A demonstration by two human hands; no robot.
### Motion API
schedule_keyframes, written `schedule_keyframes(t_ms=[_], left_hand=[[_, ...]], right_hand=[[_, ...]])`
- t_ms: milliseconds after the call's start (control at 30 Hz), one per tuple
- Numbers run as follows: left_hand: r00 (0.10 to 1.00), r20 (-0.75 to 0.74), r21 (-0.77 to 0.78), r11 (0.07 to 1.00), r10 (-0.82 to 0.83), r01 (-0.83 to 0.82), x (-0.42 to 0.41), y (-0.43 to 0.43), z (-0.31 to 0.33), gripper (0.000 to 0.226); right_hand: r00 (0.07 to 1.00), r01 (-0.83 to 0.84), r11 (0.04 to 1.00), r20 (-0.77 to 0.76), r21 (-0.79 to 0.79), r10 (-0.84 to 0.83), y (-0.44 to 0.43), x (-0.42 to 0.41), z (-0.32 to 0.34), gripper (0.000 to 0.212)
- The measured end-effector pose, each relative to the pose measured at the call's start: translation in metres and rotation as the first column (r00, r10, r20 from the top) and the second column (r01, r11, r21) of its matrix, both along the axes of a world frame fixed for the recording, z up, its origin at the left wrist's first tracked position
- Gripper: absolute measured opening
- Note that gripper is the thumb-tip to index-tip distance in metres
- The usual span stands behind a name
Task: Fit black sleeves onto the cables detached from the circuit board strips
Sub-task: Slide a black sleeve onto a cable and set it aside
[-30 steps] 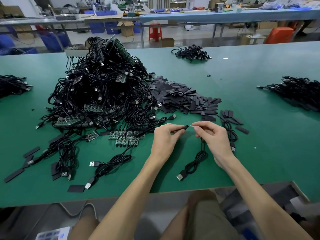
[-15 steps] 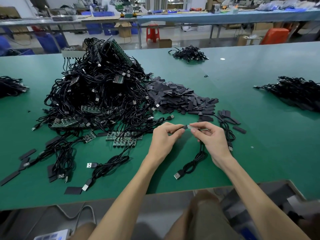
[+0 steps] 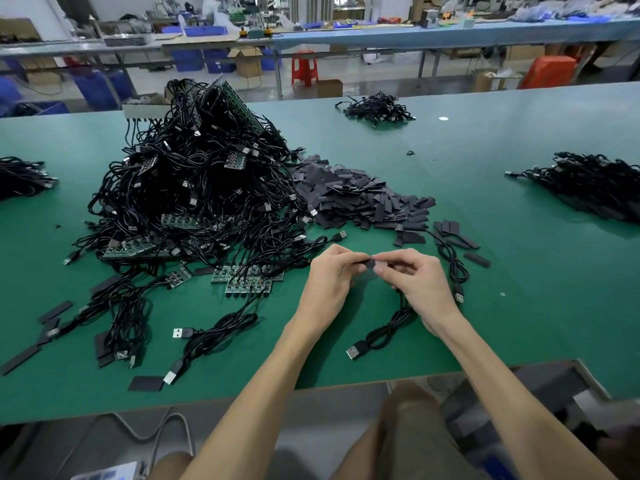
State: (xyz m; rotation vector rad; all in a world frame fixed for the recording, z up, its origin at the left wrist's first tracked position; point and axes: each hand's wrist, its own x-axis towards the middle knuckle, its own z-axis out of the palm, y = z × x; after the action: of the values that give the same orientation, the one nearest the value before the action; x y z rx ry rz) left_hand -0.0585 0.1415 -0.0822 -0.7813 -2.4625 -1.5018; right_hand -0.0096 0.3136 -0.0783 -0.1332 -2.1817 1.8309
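A broad green worktop [image 3: 519, 306] fills the near part of the room, a spot of light [image 3: 443, 118] glinting on its far side. Beyond it runs a long blue bench [image 3: 450, 34] on grey metal legs, crowded with clutter. On the pale glossy floor [image 3: 374, 74] beneath stand a red plastic stool [image 3: 304, 71], cardboard boxes [image 3: 329, 88], blue crates [image 3: 204, 60] and an orange seat [image 3: 547, 76]. The far wall [image 3: 114, 5] is white.
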Motion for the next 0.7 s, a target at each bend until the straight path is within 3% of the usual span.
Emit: schedule_keyframes(t_ms=[133, 333, 500, 700], left_hand=[[1.000, -0.009, 0.020, 1.000, 0.015, -0.015, 0.0011, -0.0003, 0.0025, 0.024], [0.999, 0.031, 0.023, 0.999, 0.040, -0.041, 0.0026, -0.0022, 0.0054, 0.027], [0.998, 0.040, 0.010, 0.999, 0.042, -0.043, 0.0034, -0.0008, 0.0064, 0.032], [1.000, 0.026, -0.008, 1.000, -0.004, 0.004, 0.0022, -0.0008, 0.0067, 0.023]], right_hand=[[1.000, 0.010, 0.998, 0.017, -0.069, -0.009, -0.0010, -0.0002, 0.0001, 0.022], [0.999, -0.040, 0.989, -0.034, -0.146, 0.035, 0.0000, 0.0005, 0.0007, 0.009], [0.999, -0.047, 0.990, -0.020, -0.132, 0.044, 0.0002, 0.0005, 0.0020, 0.012], [0.998, -0.067, 0.991, -0.007, -0.117, 0.067, -0.0002, 0.0011, 0.0042, 0.011]])
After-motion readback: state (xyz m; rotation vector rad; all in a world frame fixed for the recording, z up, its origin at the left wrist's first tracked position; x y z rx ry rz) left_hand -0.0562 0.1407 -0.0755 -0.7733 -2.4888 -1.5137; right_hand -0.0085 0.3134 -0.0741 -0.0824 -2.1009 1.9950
